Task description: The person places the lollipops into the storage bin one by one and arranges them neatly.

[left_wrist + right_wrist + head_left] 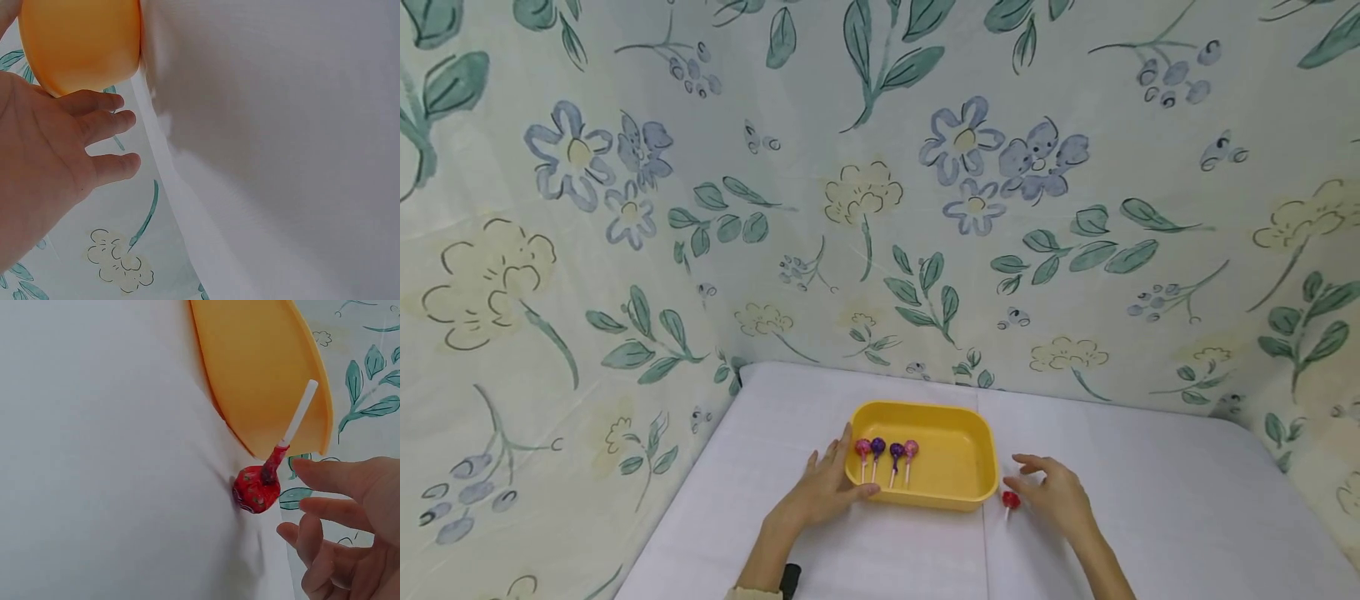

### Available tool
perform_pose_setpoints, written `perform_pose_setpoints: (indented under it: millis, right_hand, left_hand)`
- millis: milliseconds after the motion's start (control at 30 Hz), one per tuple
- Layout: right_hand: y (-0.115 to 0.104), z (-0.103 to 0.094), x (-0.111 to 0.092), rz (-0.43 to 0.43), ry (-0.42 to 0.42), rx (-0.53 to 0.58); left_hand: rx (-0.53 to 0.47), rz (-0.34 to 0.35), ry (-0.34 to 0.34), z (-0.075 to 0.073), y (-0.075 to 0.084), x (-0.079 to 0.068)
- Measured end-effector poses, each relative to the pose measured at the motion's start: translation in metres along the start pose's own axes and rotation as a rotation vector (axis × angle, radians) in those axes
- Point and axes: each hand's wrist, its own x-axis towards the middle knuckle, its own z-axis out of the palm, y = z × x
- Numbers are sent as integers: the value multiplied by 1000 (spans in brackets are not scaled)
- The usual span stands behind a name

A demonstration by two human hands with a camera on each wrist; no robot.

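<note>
A yellow tray (957, 457) sits on the white-covered table. Several wrapped lollipops, such as a pink lollipop (912, 448) and a purple lollipop (897, 451), stand in a row along its left part, sticks toward me. My left hand (826, 486) rests against the tray's left front corner, thumb at the front rim and fingers spread along the side. To the right of the tray, a red lollipop (256, 489) lies on the table. Beside it is my right hand (1060, 497), fingers parted around nothing, fingertips close to the wrapper; whether they touch it is unclear.
A white cloth (1150, 500) covers the table. Behind and to the left hangs a floral curtain (880, 250) that meets the table's edges. A black object (790, 579), partly hidden by the left forearm, shows at the bottom.
</note>
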Motion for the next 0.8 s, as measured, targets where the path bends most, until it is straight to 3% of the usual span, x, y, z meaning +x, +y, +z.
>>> perform_pose_setpoints:
  millis: [100, 300, 800]
  right_hand:
    - [5, 5, -3, -27, -10, -26]
    - [8, 13, -8, -73, 15, 31]
    - [6, 13, -15, -72, -44, 16]
  left_hand:
    - [0, -5, -6, 0, 0, 0]
    - [4, 0, -2, 1, -1, 2]
    - [5, -1, -3, -1, -1, 1]
